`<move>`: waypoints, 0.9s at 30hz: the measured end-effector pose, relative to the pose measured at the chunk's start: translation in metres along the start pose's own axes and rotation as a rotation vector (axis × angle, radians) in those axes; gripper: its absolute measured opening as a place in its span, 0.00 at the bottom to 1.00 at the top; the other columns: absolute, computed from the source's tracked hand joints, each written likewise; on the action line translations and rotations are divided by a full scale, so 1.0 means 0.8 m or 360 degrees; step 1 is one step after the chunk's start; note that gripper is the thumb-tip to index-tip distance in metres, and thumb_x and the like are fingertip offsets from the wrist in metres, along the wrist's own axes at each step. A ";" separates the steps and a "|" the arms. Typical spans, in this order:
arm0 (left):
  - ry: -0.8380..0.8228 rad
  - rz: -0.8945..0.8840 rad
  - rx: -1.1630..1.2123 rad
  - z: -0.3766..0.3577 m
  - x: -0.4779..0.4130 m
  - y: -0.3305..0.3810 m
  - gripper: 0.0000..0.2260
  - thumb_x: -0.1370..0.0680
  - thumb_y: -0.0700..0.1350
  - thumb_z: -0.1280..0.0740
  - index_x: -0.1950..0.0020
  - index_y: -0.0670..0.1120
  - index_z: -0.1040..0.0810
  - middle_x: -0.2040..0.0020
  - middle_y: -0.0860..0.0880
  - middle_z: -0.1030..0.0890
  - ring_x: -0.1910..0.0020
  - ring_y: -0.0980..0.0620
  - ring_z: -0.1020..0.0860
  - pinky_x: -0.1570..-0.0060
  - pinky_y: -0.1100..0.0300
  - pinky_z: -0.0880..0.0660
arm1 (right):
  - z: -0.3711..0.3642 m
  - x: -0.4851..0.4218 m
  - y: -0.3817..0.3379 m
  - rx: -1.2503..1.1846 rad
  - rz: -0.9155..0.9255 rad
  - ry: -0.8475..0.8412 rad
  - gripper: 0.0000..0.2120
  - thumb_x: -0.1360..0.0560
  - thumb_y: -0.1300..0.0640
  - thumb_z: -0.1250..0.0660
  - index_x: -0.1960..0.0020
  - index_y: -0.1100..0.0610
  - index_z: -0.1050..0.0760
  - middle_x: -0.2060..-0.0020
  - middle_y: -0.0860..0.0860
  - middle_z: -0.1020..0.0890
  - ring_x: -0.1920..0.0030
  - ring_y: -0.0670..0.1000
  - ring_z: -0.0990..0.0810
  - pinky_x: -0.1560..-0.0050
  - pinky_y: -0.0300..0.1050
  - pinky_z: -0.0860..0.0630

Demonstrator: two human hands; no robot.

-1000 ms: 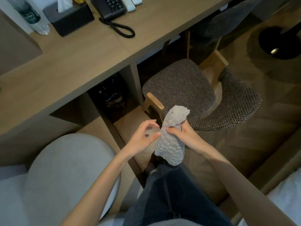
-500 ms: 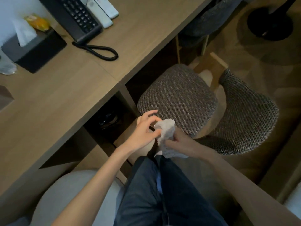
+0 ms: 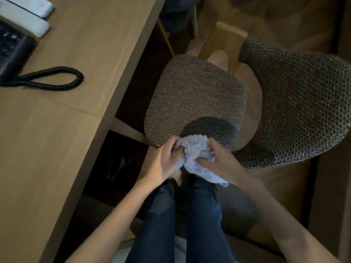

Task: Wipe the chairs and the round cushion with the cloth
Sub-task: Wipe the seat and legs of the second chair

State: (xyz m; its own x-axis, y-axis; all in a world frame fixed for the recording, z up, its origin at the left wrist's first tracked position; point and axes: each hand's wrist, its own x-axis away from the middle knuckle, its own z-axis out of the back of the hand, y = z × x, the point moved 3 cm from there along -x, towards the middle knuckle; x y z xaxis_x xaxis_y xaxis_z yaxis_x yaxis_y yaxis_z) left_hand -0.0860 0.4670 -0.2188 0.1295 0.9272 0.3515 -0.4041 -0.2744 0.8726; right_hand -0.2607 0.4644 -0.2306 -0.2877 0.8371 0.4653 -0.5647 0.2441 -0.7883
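left hand [image 3: 167, 160]: I read this grip as curled, with the fingers dug into the left side of the cloth [image 3: 193, 149].
right hand [image 3: 220, 162]: this grip is curled too; thumb and fingers pinch the right side of the cloth.
cloth: pale and fluffy, bunched up between both hands at the near edge of the chair seat [image 3: 193, 95]. A loose corner hangs down on the near right. I can't tell if the cloth touches the seat.
chair seat: grey woven pad in the middle of the scene, just right of the counter [image 3: 66, 120]. A dark shadow falls on it just beyond the cloth.
chair back [image 3: 303, 103]: curved, coarse weave, right of the seat, with pale wood frame showing between them.
counter: light wood, fills the left side.
phone [image 3: 11, 46]: dark, far left on the counter.
cord [image 3: 47, 78]: coiled loop lying on the counter, right of the phone.
remotes [image 3: 24, 21]: two pale bars in the far left corner, blurred.
legs [image 3: 161, 224]: dark jeans, near centre, below the hands.
second chair [image 3: 176, 14]: dark shape far off by the counter edge, too dim for detail.
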 end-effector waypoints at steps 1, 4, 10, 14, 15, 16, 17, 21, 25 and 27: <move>-0.0014 -0.0018 -0.0004 -0.003 -0.008 -0.013 0.08 0.21 0.38 0.37 0.58 0.49 0.29 0.67 0.59 0.29 0.66 0.62 0.30 0.62 0.62 0.33 | -0.007 -0.006 0.010 0.0013 -0.0016 0.0063 0.17 0.28 0.51 0.27 0.43 0.55 0.28 0.50 0.48 0.19 0.49 0.48 0.20 0.46 0.52 0.24; -0.0052 -0.0213 -0.0059 -0.012 -0.025 -0.040 0.10 0.19 0.39 0.39 0.58 0.50 0.30 0.68 0.59 0.28 0.68 0.61 0.31 0.64 0.61 0.35 | -0.024 -0.019 0.037 0.0144 -0.0055 0.0286 0.20 0.31 0.43 0.29 0.44 0.53 0.26 0.54 0.47 0.18 0.53 0.49 0.19 0.50 0.52 0.23; 0.0081 -0.0549 -0.0048 -0.025 -0.041 -0.069 0.06 0.18 0.42 0.41 0.52 0.51 0.26 0.62 0.59 0.23 0.64 0.63 0.25 0.65 0.67 0.30 | -0.039 -0.025 0.059 0.0229 0.0100 0.0720 0.26 0.38 0.34 0.32 0.50 0.52 0.25 0.61 0.49 0.17 0.61 0.47 0.19 0.59 0.53 0.22; 0.0143 -0.0688 -0.0058 -0.027 -0.030 -0.086 0.05 0.19 0.44 0.40 0.47 0.50 0.26 0.58 0.61 0.22 0.60 0.64 0.25 0.58 0.63 0.28 | -0.050 -0.012 0.060 0.0199 0.0252 0.0795 0.24 0.37 0.36 0.30 0.47 0.48 0.24 0.58 0.43 0.17 0.57 0.43 0.20 0.54 0.52 0.22; 0.0136 -0.0727 -0.0066 -0.026 -0.023 -0.090 0.05 0.19 0.43 0.40 0.45 0.48 0.26 0.57 0.59 0.22 0.58 0.62 0.24 0.57 0.62 0.27 | -0.052 -0.007 0.059 0.0211 0.0275 0.0788 0.23 0.37 0.37 0.29 0.46 0.48 0.24 0.57 0.42 0.17 0.55 0.43 0.20 0.52 0.51 0.22; 0.0123 -0.0756 -0.0074 -0.024 -0.015 -0.094 0.06 0.19 0.42 0.40 0.44 0.46 0.26 0.55 0.57 0.22 0.57 0.61 0.23 0.56 0.61 0.27 | -0.056 0.000 0.058 0.0276 0.0316 0.0783 0.24 0.36 0.38 0.28 0.46 0.50 0.25 0.56 0.43 0.18 0.55 0.44 0.20 0.52 0.51 0.23; 0.0107 -0.0794 -0.0087 -0.023 -0.004 -0.097 0.06 0.19 0.42 0.39 0.44 0.45 0.26 0.54 0.57 0.21 0.56 0.61 0.23 0.55 0.62 0.27 | -0.061 0.008 0.057 0.0370 0.0372 0.0779 0.24 0.35 0.40 0.27 0.46 0.54 0.25 0.56 0.44 0.18 0.55 0.46 0.20 0.53 0.50 0.24; 0.0100 -0.0928 -0.0284 -0.006 0.045 -0.106 0.08 0.22 0.39 0.36 0.44 0.47 0.26 0.53 0.61 0.23 0.53 0.66 0.24 0.53 0.72 0.30 | -0.080 0.061 0.056 0.0390 0.0462 0.0690 0.25 0.35 0.40 0.25 0.53 0.58 0.31 0.62 0.48 0.23 0.62 0.46 0.26 0.63 0.41 0.32; 0.0155 -0.0905 -0.0550 0.025 0.081 -0.115 0.06 0.24 0.37 0.33 0.49 0.46 0.23 0.52 0.51 0.23 0.52 0.57 0.25 0.54 0.67 0.32 | -0.078 0.117 0.068 0.0399 0.0414 0.0802 0.10 0.30 0.55 0.26 0.56 0.52 0.27 0.63 0.41 0.24 0.63 0.38 0.26 0.61 0.32 0.34; 0.0231 -0.0832 -0.0587 0.037 0.091 -0.121 0.04 0.24 0.39 0.32 0.51 0.44 0.22 0.52 0.48 0.25 0.52 0.55 0.26 0.54 0.64 0.34 | -0.077 0.137 0.072 0.0436 0.0428 0.0943 0.08 0.30 0.63 0.29 0.55 0.52 0.23 0.61 0.41 0.22 0.60 0.38 0.26 0.58 0.28 0.34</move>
State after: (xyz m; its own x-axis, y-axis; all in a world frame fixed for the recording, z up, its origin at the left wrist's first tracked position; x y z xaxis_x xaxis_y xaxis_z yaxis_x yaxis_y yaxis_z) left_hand -0.0103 0.5534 -0.2678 0.2796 0.9468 -0.1594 -0.6082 0.3031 0.7336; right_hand -0.2771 0.6003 -0.2499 -0.0189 0.9958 -0.0900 -0.7298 -0.0753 -0.6795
